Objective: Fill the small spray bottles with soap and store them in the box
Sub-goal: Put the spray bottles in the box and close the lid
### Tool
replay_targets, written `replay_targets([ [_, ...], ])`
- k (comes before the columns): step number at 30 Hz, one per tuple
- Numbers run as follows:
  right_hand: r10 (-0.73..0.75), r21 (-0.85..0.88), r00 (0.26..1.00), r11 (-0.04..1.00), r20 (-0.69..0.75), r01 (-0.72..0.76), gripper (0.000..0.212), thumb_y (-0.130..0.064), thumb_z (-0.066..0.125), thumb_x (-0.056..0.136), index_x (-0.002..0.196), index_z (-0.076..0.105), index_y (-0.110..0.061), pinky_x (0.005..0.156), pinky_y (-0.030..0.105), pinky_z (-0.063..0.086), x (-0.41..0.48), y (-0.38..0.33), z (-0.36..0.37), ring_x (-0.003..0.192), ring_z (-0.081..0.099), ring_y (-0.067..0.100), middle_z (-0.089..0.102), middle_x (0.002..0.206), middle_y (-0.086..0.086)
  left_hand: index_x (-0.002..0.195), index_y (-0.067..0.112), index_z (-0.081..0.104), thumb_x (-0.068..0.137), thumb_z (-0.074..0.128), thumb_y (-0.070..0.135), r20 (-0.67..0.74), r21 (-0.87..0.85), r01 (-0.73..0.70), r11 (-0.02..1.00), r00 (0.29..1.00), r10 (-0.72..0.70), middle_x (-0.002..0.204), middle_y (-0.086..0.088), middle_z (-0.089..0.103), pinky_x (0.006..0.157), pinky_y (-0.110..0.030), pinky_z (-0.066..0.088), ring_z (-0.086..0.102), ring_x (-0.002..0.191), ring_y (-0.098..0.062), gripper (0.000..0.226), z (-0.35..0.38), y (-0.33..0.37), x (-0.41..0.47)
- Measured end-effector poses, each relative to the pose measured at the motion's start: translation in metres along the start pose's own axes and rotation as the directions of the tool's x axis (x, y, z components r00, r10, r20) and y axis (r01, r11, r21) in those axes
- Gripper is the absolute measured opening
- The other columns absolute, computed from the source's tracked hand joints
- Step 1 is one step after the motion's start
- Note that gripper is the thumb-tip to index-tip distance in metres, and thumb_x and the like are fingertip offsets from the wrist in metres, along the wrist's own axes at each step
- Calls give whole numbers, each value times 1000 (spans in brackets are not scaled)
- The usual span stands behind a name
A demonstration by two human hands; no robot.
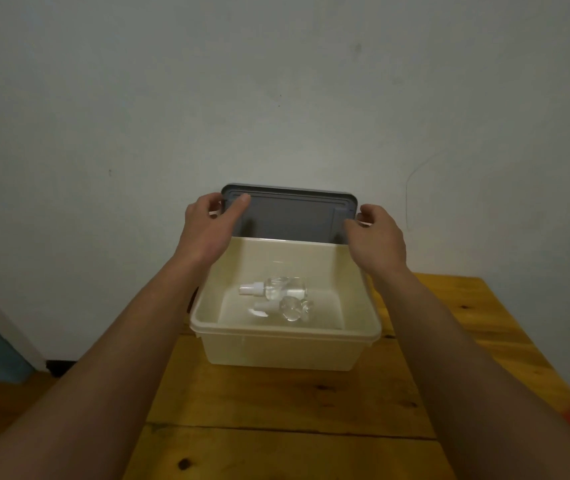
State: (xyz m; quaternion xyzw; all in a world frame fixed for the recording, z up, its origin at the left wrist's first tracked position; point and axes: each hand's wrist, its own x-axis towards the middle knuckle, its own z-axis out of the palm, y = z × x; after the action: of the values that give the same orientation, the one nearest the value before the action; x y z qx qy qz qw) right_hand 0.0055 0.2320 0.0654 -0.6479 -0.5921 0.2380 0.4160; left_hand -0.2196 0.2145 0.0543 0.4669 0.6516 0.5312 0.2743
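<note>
I've got the lid (pixel 294 216) up in both hands: left hand (pixel 207 220) curled round its left end, thumb across the face, right hand (pixel 377 233) pinching the right end. It's tilted toward me, lower edge along the far rim of the box (pixel 283 332). The box sits at the counter's (pixel 276 403) far edge, toward the left corner. Two bottles (pixel 276 291) lie on their sides inside, touching, caps pointing left.

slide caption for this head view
The left hand and right hand hold the grey lid above the open box, two spray bottles lying inside.
</note>
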Motion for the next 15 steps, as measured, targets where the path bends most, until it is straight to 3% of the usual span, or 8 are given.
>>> replay_targets([
  [2,12,-17,1000,1000,20,-12,50,-26,52,94,141,42,-12,91,31,38,2,0,0,122,50,24,49,140,5,140,19,43,87,59,55,-6,3,17,1000,1000,-17,146,0,40,97,-27,36,47,117,-12,67,1,-2,2],
  [5,32,-43,998,999,60,-29,48,-26,52,94,138,43,-10,86,30,37,4,0,1,109,50,22,52,134,7,142,17,41,86,59,57,10,29,41,999,999,-42,147,-2,41,104,-33,36,46,129,-19,71,2,-3,6],
  [12,72,-15,992,997,100,-71,31,-23,53,91,120,55,-13,81,32,42,6,2,5,91,50,18,57,105,1,141,13,43,91,55,52,39,16,73,997,997,-73,144,-4,48,96,-28,36,47,128,-20,65,4,-3,9],
  [15,79,9,992,997,95,-81,21,-23,53,89,108,58,-16,76,32,45,7,1,6,88,55,20,62,102,2,140,14,46,91,55,52,38,11,69,998,997,-69,141,-4,51,101,-33,39,49,126,-20,63,3,-2,9],
])
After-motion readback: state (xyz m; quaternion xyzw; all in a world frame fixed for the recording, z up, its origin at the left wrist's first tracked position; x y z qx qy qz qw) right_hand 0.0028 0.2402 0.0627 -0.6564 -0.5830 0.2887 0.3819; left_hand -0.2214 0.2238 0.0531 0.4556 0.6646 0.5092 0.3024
